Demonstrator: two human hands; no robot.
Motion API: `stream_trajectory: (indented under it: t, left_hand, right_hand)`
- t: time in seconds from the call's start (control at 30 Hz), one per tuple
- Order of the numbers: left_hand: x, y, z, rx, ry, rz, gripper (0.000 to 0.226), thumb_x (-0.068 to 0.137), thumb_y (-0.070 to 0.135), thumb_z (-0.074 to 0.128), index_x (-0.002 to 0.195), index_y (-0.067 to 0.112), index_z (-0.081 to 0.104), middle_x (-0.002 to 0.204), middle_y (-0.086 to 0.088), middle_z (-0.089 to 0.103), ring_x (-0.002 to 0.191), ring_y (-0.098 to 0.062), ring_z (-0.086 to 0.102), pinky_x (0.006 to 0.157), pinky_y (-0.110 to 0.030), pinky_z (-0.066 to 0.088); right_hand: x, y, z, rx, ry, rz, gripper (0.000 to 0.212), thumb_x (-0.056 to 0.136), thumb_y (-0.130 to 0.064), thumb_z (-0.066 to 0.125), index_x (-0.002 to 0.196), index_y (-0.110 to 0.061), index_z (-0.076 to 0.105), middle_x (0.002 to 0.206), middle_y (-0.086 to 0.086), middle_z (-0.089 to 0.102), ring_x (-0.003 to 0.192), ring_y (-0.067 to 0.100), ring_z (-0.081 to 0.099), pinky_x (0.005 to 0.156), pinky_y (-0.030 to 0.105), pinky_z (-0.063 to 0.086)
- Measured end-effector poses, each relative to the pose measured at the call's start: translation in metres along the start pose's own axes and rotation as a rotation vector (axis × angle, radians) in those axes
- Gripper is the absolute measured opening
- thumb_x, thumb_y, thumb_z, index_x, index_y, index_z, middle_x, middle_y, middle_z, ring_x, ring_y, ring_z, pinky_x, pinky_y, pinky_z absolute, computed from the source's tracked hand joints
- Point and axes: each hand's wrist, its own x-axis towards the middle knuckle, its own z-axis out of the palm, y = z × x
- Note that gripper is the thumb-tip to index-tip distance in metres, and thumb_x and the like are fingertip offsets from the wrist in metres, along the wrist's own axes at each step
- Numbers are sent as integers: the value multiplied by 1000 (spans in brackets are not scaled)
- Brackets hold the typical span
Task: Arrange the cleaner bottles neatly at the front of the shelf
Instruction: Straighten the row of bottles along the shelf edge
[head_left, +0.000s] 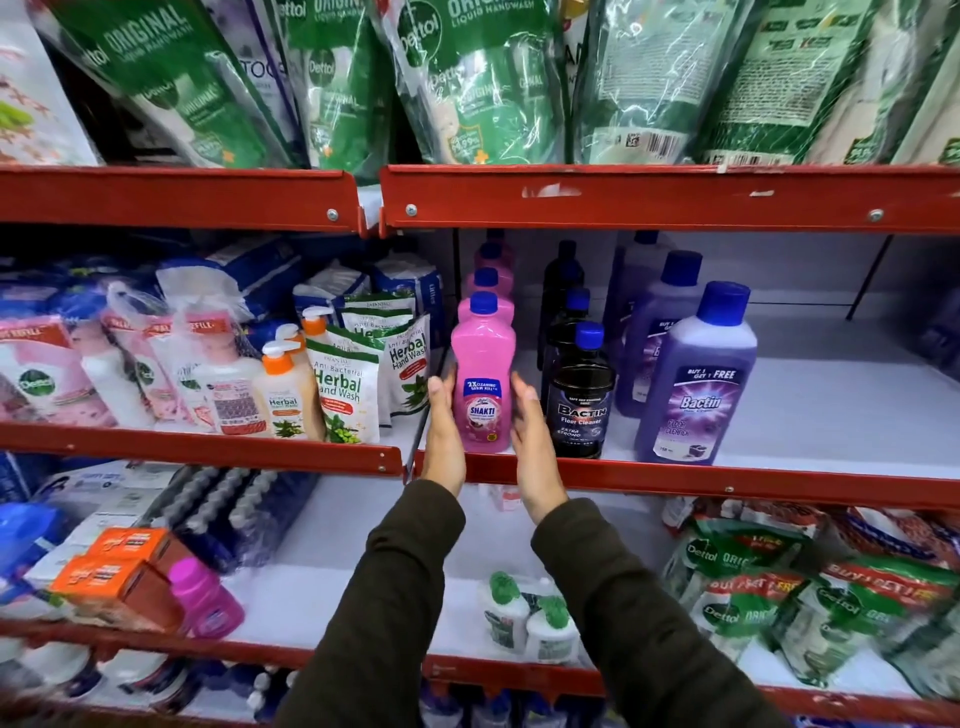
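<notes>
A pink Shakti cleaner bottle (483, 374) with a blue cap stands upright at the front of the middle shelf (727, 480), heading a row of pink bottles (488, 283). My left hand (442, 431) lies flat against its left side. My right hand (532, 441) is beside its right side, fingers apart, a small gap to the bottle. To the right stand a black Bactin bottle (581, 400) and a purple Bactin bottle (698, 384), each fronting its own row.
Herbal hand wash pouches (343, 387) and pump bottles (283, 389) fill the neighbouring shelf on the left. Green Dettol refill pouches (467, 88) hang over the shelf above. The white shelf surface (841, 405) right of the purple bottles is bare.
</notes>
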Motion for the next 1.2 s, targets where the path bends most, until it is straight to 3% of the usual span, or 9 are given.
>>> stream_trajectory:
  t: [0.23, 0.47, 0.63, 0.7, 0.83, 0.9, 1.03, 1.1, 1.2]
  left_hand:
    - [-5, 7, -17, 72, -33, -45, 44, 101, 58, 11, 114, 58, 53, 96, 41, 69, 93, 24, 63, 70, 1, 49]
    - [-13, 1, -26, 141, -29, 2, 61, 98, 63, 17, 144, 37, 48, 114, 23, 64, 95, 21, 64, 70, 1, 49]
    - [-18, 6, -22, 152, -22, 14, 47, 90, 70, 21, 120, 55, 54, 110, 22, 67, 93, 19, 66, 69, 0, 49]
    - [-19, 5, -21, 133, -19, 13, 56, 90, 70, 23, 131, 48, 54, 118, 12, 68, 95, 17, 67, 70, -1, 50]
    - [-21, 0, -17, 146, -1, 51, 56, 101, 58, 20, 149, 37, 41, 141, -1, 60, 120, 1, 62, 101, -25, 54]
    - [-27, -5, -10, 223, 92, 146, 55, 102, 55, 21, 151, 35, 36, 152, 1, 48, 137, -9, 48, 114, -36, 43]
    - [-44, -14, 14, 304, 363, 464, 44, 103, 41, 30, 132, 24, 58, 130, 0, 56, 124, -2, 50, 103, -15, 41]
    - [-48, -15, 30, 286, 225, 508, 39, 103, 33, 31, 126, 24, 61, 124, 1, 59, 118, -8, 56, 103, -28, 46]
    - [-50, -14, 60, 257, -44, 340, 44, 104, 36, 27, 140, 27, 51, 144, 5, 53, 136, -7, 48, 116, -34, 38]
  right_hand:
    - [-5, 2, -4, -74, -17, 2, 36, 107, -42, 23, 139, -44, 38, 137, -16, 50, 122, -9, 50, 88, 1, 44]
    - [-14, 6, -2, -76, -18, -21, 34, 104, -46, 29, 135, -52, 42, 129, -32, 51, 111, -25, 52, 82, -2, 44]
    - [-17, 8, 2, -70, -16, -16, 55, 93, -57, 37, 147, -45, 37, 146, -17, 48, 130, -6, 48, 97, 8, 42]
    - [-17, 10, 3, -63, -31, -25, 60, 93, -58, 39, 150, -42, 34, 152, -11, 44, 137, 2, 45, 109, 21, 39]
    - [-22, 11, 1, -71, -60, -64, 54, 96, -55, 41, 149, -47, 33, 154, -12, 41, 139, 1, 42, 113, 26, 38]
    - [-31, 11, -3, -95, 56, -170, 45, 99, -49, 41, 144, -46, 42, 150, -15, 45, 136, -3, 44, 106, 16, 39]
    - [-42, 13, -32, -128, 456, -392, 34, 102, -35, 39, 133, -37, 53, 135, -12, 53, 130, 8, 48, 110, 25, 37]
    - [-38, 11, -50, -91, 519, -332, 35, 101, -36, 39, 135, -37, 49, 138, -12, 48, 135, 11, 42, 116, 35, 32]
    - [-31, 5, -69, -58, 417, -192, 47, 99, -43, 35, 145, -36, 39, 154, -10, 38, 146, 8, 31, 123, 39, 23]
